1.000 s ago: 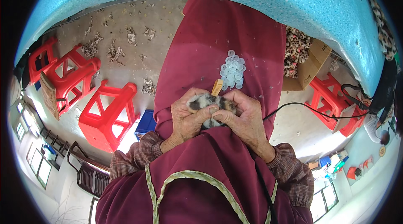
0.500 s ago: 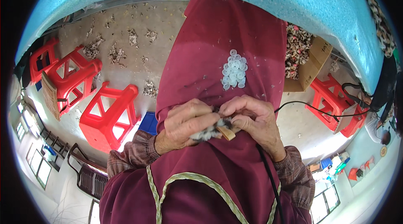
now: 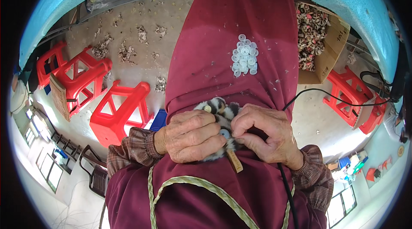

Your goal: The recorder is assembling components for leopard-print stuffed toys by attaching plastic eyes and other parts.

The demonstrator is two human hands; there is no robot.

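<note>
- Far left, red plastic stools (image 3: 75, 76) stand clustered on the pale floor, one of them with a woven panel leaning against it.
- A third red stool (image 3: 120, 111) sits nearer the middle, just beside the lap, with a blue item (image 3: 159, 119) tucked at its near right corner.
- Scraps of fluff (image 3: 128, 51) lie scattered over the floor beyond the stools.
- The left hand (image 3: 191, 137) is curled tight, fingers pressed together and wrapped over the left side of a small striped plush toy (image 3: 221, 111), knuckles up.
- That black-and-white furry toy sits between both hands, right over the near end of the maroon apron (image 3: 227, 40) on the lap; a tan tag (image 3: 234, 161) hangs from its near side.
- A small pale blue disc (image 3: 224, 133) shows on the toy where the two hands meet; a yellowish one (image 3: 207, 109) sits on its far left part.
- Farther along the apron, a heap of pale blue washers (image 3: 244, 55) rests on the cloth, well apart from the hands.
- The right hand (image 3: 264, 132) pinches the toy's right side, fingertips bunched together against the fur beside the blue disc.
- A black cable (image 3: 326, 96) runs from the right wrist out to the right.
- Far right, an open cardboard box (image 3: 330, 51) holds a mass of similar plush pieces, with another red stool (image 3: 354, 96) near it.
</note>
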